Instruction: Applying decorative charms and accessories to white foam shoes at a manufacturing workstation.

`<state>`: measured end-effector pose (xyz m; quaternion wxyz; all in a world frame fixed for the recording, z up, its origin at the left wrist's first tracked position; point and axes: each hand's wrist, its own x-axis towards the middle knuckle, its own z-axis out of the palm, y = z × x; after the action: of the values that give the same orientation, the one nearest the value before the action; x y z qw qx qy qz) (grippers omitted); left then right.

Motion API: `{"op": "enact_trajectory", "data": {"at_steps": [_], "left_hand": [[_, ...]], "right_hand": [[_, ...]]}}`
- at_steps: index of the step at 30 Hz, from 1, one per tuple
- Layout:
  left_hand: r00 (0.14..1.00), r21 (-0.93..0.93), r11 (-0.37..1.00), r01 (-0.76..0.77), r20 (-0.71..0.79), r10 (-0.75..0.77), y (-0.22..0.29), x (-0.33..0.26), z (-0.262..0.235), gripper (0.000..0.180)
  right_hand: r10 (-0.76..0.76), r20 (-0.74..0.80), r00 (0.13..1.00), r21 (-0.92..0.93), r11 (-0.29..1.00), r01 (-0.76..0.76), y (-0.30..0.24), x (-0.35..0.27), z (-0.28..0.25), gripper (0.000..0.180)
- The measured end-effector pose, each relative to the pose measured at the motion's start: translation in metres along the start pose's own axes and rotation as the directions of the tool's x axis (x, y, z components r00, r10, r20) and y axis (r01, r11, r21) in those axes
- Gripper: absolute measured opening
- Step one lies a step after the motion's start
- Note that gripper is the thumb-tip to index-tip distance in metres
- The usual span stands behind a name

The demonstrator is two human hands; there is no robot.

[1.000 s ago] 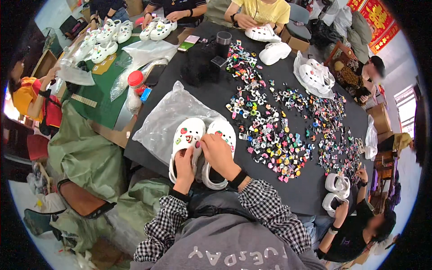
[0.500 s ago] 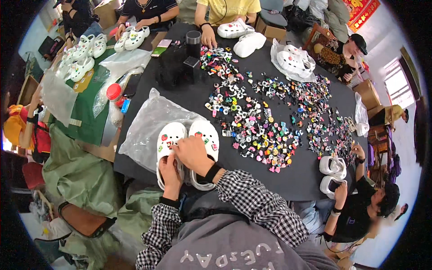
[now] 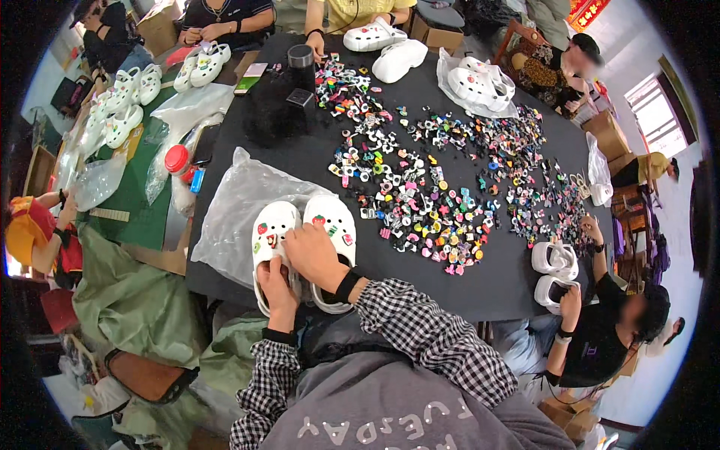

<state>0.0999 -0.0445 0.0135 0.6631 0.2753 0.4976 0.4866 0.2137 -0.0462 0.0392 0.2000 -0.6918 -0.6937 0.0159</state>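
Note:
A pair of white clogs stands side by side in front of me, toes pointing away. My left hand (image 3: pixel 278 292) is closed on the left clog (image 3: pixel 276 215), its fingers at the opening and thumb near the upper. Across it reaches my right hand (image 3: pixel 313 257), fingertips pinched against a small shoe charm (image 3: pixel 281 243) on that clog's upper; the fingers partly cover it. A strawberry charm and a green one also sit on the left clog. Several charms decorate the right clog (image 3: pixel 330 211), which my right hand partly hides.
Loose charms (image 3: pixel 427 217) spread over the black table (image 3: pixel 420 296). Under the clogs' far side lies a clear plastic bag (image 3: pixel 232 202). A black cup (image 3: pixel 301 67), a red-lidded jar (image 3: pixel 177 159) and more white clogs (image 3: pixel 400 60) stand farther off. Co-workers sit around the tables.
The whole view has shifted slightly. Both my hands stay at the left clog. At the far left, a co-worker's hands have come away from a pair of clogs.

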Motion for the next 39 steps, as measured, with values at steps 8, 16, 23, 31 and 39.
{"op": "enact_trajectory", "data": {"at_steps": [8, 16, 23, 31, 39], "left_hand": [[0.999, -0.053, 0.999, -0.002, -0.043, -0.001, -0.009, 0.009, -0.017, 0.006], [0.992, 0.0, 1.0, -0.024, 0.126, 0.024, -0.003, 0.009, -0.035, 0.012], [0.981, -0.165, 0.98, 0.108, 0.18, -0.078, 0.01, 0.005, -0.041, 0.015], [0.942, -0.231, 0.951, 0.205, 0.311, -0.127, 0.018, 0.003, -0.055, 0.033], [0.925, -0.304, 0.927, 0.219, 0.368, -0.098, 0.021, 0.003, -0.059, 0.039]], "right_hand": [[-0.053, -0.022, 0.998, 0.089, 0.994, 0.055, 0.003, 0.0, 0.002, 0.015], [-0.149, -0.047, 0.988, 0.272, 0.949, 0.156, 0.007, -0.001, -0.001, 0.013], [-0.219, -0.07, 0.973, 0.351, 0.908, 0.229, 0.009, 0.0, -0.005, 0.013], [-0.266, 0.072, 0.961, 0.479, 0.855, 0.201, 0.007, 0.005, -0.016, 0.015], [-0.314, 0.104, 0.944, 0.55, 0.809, 0.209, 0.005, 0.009, -0.015, 0.015]]}}
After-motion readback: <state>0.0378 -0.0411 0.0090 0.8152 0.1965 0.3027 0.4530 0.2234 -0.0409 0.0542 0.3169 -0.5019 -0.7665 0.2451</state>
